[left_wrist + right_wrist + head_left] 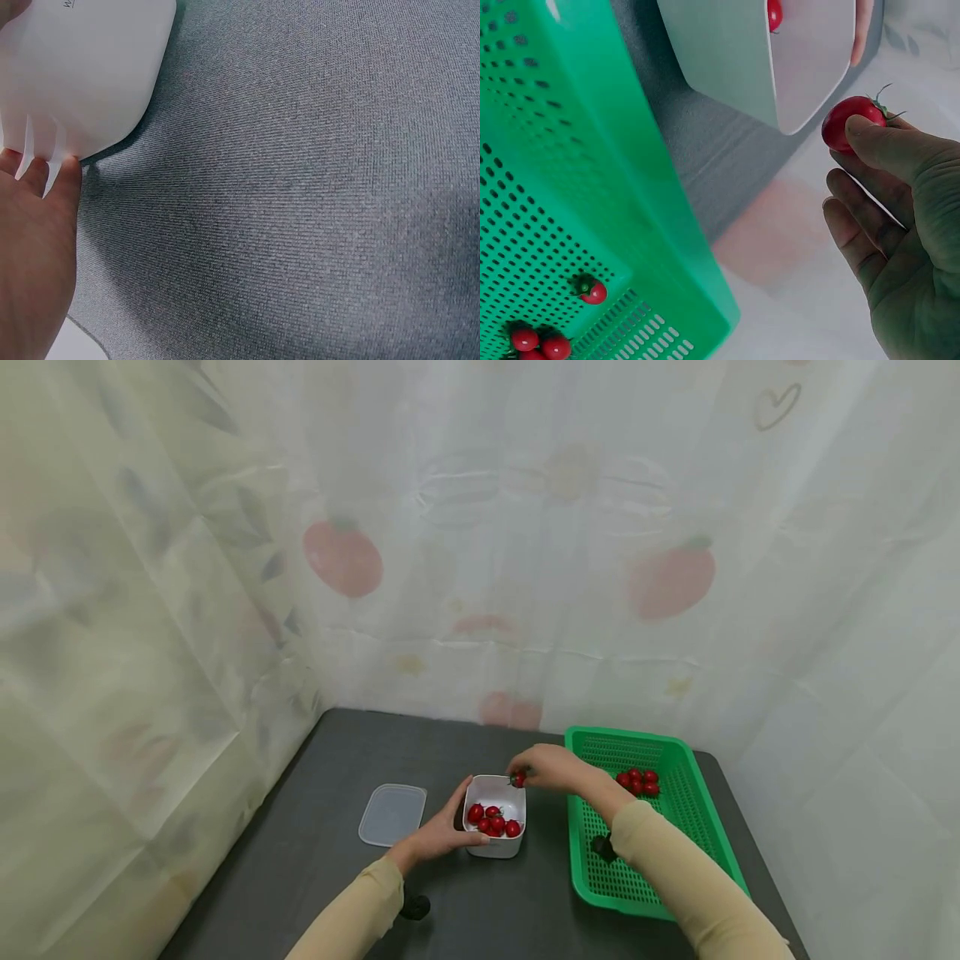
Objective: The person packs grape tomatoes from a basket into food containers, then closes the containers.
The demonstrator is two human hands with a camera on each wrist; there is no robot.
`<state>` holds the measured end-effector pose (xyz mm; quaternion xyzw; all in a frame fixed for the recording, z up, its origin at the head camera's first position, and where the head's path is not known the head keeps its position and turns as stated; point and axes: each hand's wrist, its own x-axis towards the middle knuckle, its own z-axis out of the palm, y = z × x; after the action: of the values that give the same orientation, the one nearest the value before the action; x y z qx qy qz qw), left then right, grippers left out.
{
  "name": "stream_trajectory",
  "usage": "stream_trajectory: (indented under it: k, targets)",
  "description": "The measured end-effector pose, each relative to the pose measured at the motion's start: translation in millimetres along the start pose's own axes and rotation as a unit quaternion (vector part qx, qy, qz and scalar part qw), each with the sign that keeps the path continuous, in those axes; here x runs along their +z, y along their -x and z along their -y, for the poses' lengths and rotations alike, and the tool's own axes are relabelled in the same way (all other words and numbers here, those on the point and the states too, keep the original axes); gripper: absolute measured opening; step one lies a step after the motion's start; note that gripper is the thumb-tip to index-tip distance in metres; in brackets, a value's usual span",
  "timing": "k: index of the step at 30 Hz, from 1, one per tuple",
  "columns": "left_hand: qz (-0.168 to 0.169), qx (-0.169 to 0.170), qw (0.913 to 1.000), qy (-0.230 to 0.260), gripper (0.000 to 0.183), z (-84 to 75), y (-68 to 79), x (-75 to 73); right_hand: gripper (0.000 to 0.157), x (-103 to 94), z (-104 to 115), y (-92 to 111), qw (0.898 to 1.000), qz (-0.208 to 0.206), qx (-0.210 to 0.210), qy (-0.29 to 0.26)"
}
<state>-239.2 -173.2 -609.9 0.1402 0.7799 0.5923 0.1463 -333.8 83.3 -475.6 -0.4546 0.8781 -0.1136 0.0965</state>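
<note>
A small white square container point(491, 848) stands on the dark table with several red cherry tomatoes point(497, 823) at its bottom. My left hand point(438, 837) holds it from the left, thumb along the near side; in the left wrist view the fingers press against the container's wall point(90, 90). Over the container's far right corner, my right hand point(553, 766) pinches one cherry tomato point(847, 124) between thumb and fingertips. Its green stem points back toward the palm, and the other fingers are loosely bent beneath it.
To the right is a green perforated basket point(576, 852), with several more cherry tomatoes point(637, 782) toward its far end; my right forearm crosses above it. A translucent flat lid point(392, 815) lies left of the container. Printed curtains point(480, 568) hang behind the table and at both sides.
</note>
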Motion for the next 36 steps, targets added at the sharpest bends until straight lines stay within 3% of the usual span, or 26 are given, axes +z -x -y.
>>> stream_trajectory:
  k: [9, 16, 22, 36]
  targets:
    - [0.010, 0.004, 0.9998, 0.018, 0.112, -2.5, 1.7, 0.0, 0.016, 9.0, 13.6, -17.5, 0.998, 0.015, -0.004, 0.061]
    - [0.007, -0.001, 0.9999, 0.015, 0.111, -2.5, 0.7, 0.1, 0.017, 18.4, 18.8, -25.4, 0.993, 0.040, -0.012, 0.113]
    - [0.003, -0.003, 1.0000, 0.009, 0.112, -1.4, 0.3, 0.6, 0.016, 22.3, 24.7, -26.8, 0.990, 0.062, -0.014, 0.125]
    - [0.009, 0.003, 0.9997, 0.020, 0.111, 2.6, -0.5, 0.2, 0.015, 28.3, 25.4, -24.4, 0.986, 0.082, 0.029, 0.142]
